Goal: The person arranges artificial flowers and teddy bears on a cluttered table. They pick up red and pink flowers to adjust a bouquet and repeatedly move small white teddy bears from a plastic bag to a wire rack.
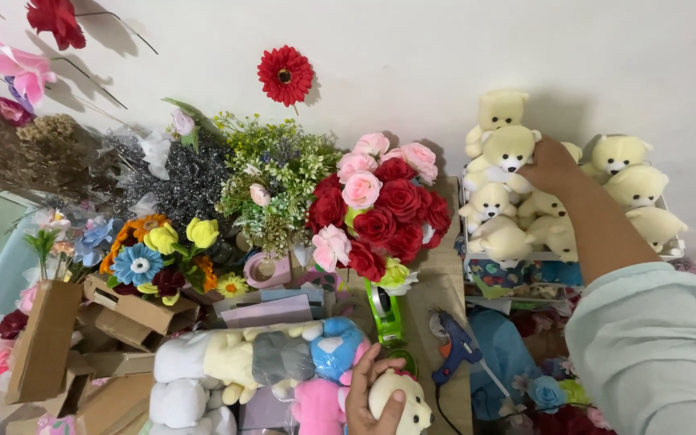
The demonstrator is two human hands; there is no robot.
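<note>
Seen from above, at the bottom centre of the frame: left hand [366, 395], grip curled around the head of a cream bear [403, 400], thumb laid across its crown. Plush pale yellow, rounded head, small dark nose and eye visible toward the lower right; body hidden below the frame edge. Just left of it, touching the hand, a pink plush toy [316, 407] and a bundle of wrapped plush toys [259, 358] in cream, grey and blue.

At the upper right: right hand [553, 165], sleeve pale green, reaching into a white basket [467, 242] heaped with matching cream bears [517, 201]. Fingers pressed against the face of one bear [511, 149] near the top of the pile; whether closed on it, cannot tell from this angle.

Between the two hands, on the wooden surface [445, 282]: a blue glue gun [454, 346] and a green tape dispenser [386, 310]. Behind, at centre frame, a bouquet of red and pink roses [380, 213], with greenery [271, 173] to its left. Single red daisy [284, 75] on the white wall above.
</note>
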